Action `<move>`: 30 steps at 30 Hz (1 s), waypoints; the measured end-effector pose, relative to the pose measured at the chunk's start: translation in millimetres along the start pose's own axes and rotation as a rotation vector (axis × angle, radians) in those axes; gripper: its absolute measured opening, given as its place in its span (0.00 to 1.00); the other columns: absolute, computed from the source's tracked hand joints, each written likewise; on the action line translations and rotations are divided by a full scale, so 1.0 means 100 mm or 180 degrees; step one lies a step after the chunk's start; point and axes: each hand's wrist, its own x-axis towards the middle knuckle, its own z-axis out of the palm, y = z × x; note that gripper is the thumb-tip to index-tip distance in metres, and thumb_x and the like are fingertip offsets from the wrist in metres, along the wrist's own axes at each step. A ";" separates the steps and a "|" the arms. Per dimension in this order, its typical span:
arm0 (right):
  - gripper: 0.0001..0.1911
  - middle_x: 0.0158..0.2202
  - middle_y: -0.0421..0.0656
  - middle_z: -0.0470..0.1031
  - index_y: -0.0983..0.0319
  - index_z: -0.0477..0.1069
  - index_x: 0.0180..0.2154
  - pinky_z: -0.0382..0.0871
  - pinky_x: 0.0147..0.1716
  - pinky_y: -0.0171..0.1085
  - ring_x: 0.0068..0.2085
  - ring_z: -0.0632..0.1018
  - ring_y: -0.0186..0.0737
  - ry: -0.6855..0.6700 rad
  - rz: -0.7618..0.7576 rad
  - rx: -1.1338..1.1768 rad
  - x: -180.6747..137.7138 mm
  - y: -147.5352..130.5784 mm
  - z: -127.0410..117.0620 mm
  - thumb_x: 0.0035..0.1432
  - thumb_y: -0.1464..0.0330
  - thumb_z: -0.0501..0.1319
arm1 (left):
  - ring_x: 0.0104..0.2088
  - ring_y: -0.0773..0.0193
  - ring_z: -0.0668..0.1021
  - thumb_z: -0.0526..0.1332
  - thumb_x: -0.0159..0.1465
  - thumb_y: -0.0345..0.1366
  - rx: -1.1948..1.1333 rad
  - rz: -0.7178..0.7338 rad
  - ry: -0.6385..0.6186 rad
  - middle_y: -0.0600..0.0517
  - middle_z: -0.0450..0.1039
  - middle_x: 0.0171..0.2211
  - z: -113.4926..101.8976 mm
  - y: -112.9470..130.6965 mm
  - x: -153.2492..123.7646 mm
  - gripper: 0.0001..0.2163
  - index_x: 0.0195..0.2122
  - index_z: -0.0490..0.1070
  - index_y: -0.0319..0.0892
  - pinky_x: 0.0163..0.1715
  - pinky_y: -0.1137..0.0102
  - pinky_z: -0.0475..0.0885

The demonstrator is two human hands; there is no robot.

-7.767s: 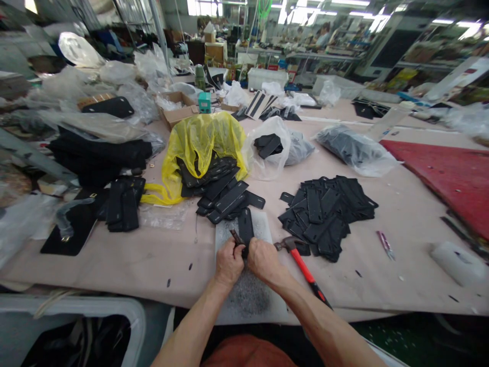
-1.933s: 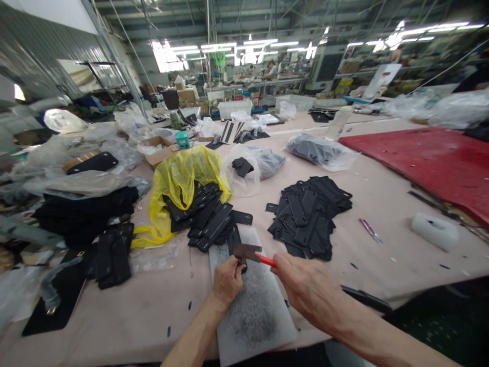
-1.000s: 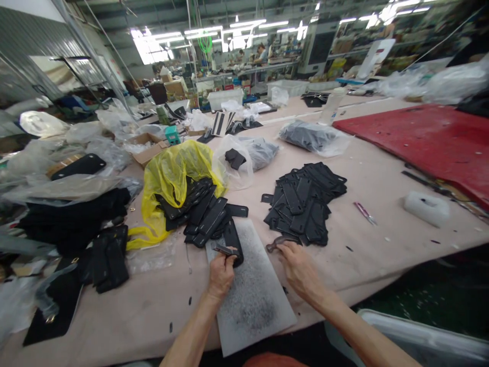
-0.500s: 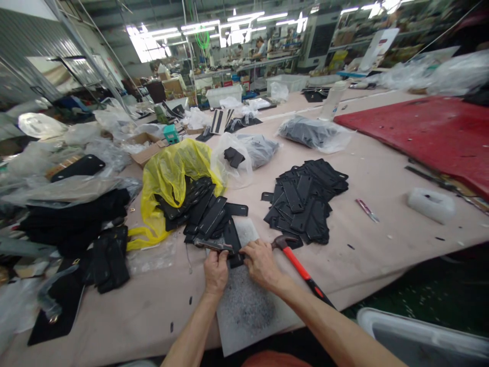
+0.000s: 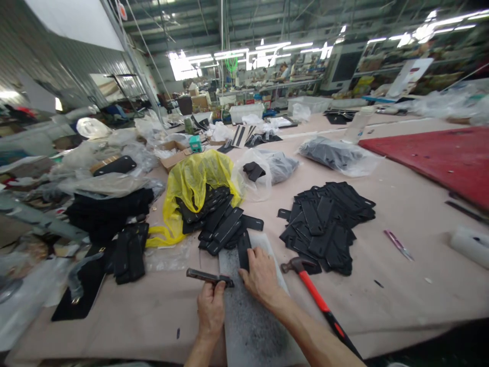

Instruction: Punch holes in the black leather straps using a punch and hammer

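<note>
Dark metal tool pinched in left hand; right hand loosely curled on black strip, hold unclear.

The scene is viewed by one head-worn camera, set above the near side of the table and faced forward and down. The left hand and the right hand are seen from behind, close by at the lower centre. Distant ceiling lights are taken in along the top.
</note>
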 end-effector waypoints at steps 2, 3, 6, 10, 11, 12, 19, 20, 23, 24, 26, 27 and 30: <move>0.17 0.44 0.51 0.69 0.62 0.68 0.45 0.62 0.45 0.46 0.47 0.71 0.54 -0.0043 0.0047 -0.0098 0.05 -0.04 0.01 0.56 0.63 0.64 | 0.39 0.51 0.81 0.59 0.62 0.48 -0.0139 -0.0166 0.0083 0.44 0.81 0.35 -0.11 -0.03 -0.07 0.17 0.38 0.78 0.40 0.41 0.61 0.76; 0.15 0.43 0.51 0.70 0.63 0.68 0.45 0.63 0.44 0.45 0.46 0.71 0.53 -0.0062 0.0063 -0.0126 0.07 -0.03 0.01 0.56 0.64 0.63 | 0.38 0.51 0.81 0.59 0.62 0.49 -0.0208 -0.0264 0.0123 0.44 0.81 0.35 -0.17 -0.04 -0.10 0.17 0.37 0.78 0.40 0.40 0.62 0.76; 0.14 0.40 0.50 0.70 0.64 0.69 0.44 0.64 0.40 0.41 0.42 0.74 0.50 -0.0148 0.0145 -0.0252 0.08 0.11 -0.04 0.57 0.66 0.60 | 0.36 0.51 0.82 0.61 0.60 0.50 -0.0357 -0.0569 0.0230 0.45 0.81 0.34 -0.38 -0.09 -0.23 0.18 0.37 0.78 0.40 0.38 0.63 0.77; 0.15 0.38 0.53 0.72 0.67 0.70 0.45 0.65 0.35 0.41 0.39 0.75 0.51 -0.0109 0.0168 -0.0680 0.04 0.40 -0.14 0.56 0.69 0.59 | 0.37 0.53 0.82 0.65 0.57 0.48 -0.0757 -0.0937 0.0574 0.46 0.81 0.35 -0.70 -0.16 -0.55 0.19 0.42 0.75 0.39 0.41 0.63 0.77; 0.15 0.38 0.54 0.72 0.68 0.70 0.45 0.65 0.35 0.42 0.39 0.75 0.52 -0.0007 0.0129 -0.0800 0.04 0.45 -0.16 0.56 0.70 0.58 | 0.38 0.53 0.82 0.65 0.56 0.47 -0.0909 -0.1034 0.0670 0.46 0.81 0.36 -0.77 -0.18 -0.65 0.20 0.44 0.74 0.38 0.42 0.63 0.77; 0.15 0.39 0.56 0.73 0.68 0.70 0.46 0.65 0.34 0.43 0.39 0.75 0.53 0.0124 0.0049 -0.0860 0.04 0.47 -0.18 0.56 0.71 0.57 | 0.39 0.54 0.82 0.66 0.56 0.46 -0.1066 -0.1140 0.0751 0.46 0.81 0.36 -0.83 -0.19 -0.76 0.21 0.45 0.73 0.38 0.43 0.63 0.77; 0.14 0.39 0.46 0.78 0.60 0.74 0.42 0.67 0.39 0.35 0.41 0.78 0.41 -0.0702 -0.0901 0.0125 0.23 -0.58 0.08 0.66 0.67 0.51 | 0.37 0.52 0.82 0.72 0.49 0.44 -0.2183 -0.1927 0.1338 0.46 0.80 0.35 -1.00 -0.27 -1.38 0.24 0.44 0.70 0.38 0.35 0.63 0.78; 0.13 0.39 0.48 0.78 0.62 0.74 0.41 0.67 0.39 0.35 0.41 0.79 0.43 -0.0838 -0.0904 0.0015 0.26 -0.80 0.17 0.65 0.65 0.52 | 0.37 0.52 0.82 0.72 0.50 0.44 -0.2308 -0.1989 0.1393 0.45 0.80 0.36 -1.01 -0.27 -1.44 0.26 0.46 0.69 0.38 0.35 0.63 0.78; 0.16 0.42 0.57 0.76 0.69 0.72 0.44 0.68 0.39 0.39 0.43 0.79 0.50 -0.0920 -0.0888 -0.0302 0.35 -1.31 0.45 0.63 0.63 0.57 | 0.39 0.52 0.82 0.71 0.52 0.42 -0.2559 -0.2113 0.1472 0.46 0.79 0.37 -1.06 -0.28 -1.56 0.28 0.51 0.64 0.40 0.34 0.64 0.77; 0.17 0.43 0.60 0.75 0.71 0.71 0.46 0.68 0.40 0.40 0.44 0.79 0.52 -0.0925 -0.0893 -0.0384 0.38 -1.41 0.52 0.62 0.64 0.58 | 0.39 0.53 0.82 0.70 0.53 0.42 -0.2630 -0.2140 0.1475 0.46 0.79 0.37 -1.09 -0.28 -1.58 0.27 0.51 0.64 0.40 0.34 0.64 0.77; 0.17 0.45 0.63 0.74 0.73 0.69 0.47 0.68 0.40 0.41 0.45 0.78 0.55 -0.0945 -0.0905 -0.0528 0.42 -1.51 0.64 0.62 0.66 0.58 | 0.38 0.53 0.82 0.70 0.53 0.40 -0.2785 -0.2187 0.1456 0.46 0.79 0.36 -1.14 -0.30 -1.62 0.23 0.47 0.65 0.40 0.34 0.64 0.77; 0.16 0.44 0.63 0.74 0.73 0.69 0.47 0.69 0.40 0.41 0.46 0.78 0.56 -0.0964 -0.0907 -0.0586 0.44 -1.54 0.67 0.63 0.68 0.57 | 0.38 0.53 0.82 0.70 0.53 0.40 -0.2869 -0.2225 0.1435 0.46 0.79 0.36 -1.16 -0.31 -1.64 0.22 0.45 0.65 0.40 0.33 0.64 0.77; 0.14 0.41 0.62 0.76 0.74 0.70 0.45 0.70 0.40 0.40 0.44 0.79 0.55 -0.1029 -0.0851 -0.0727 0.45 -1.56 0.72 0.63 0.72 0.52 | 0.37 0.54 0.82 0.70 0.52 0.39 -0.3113 -0.2361 0.1407 0.46 0.79 0.34 -1.21 -0.37 -1.66 0.20 0.42 0.65 0.40 0.32 0.64 0.76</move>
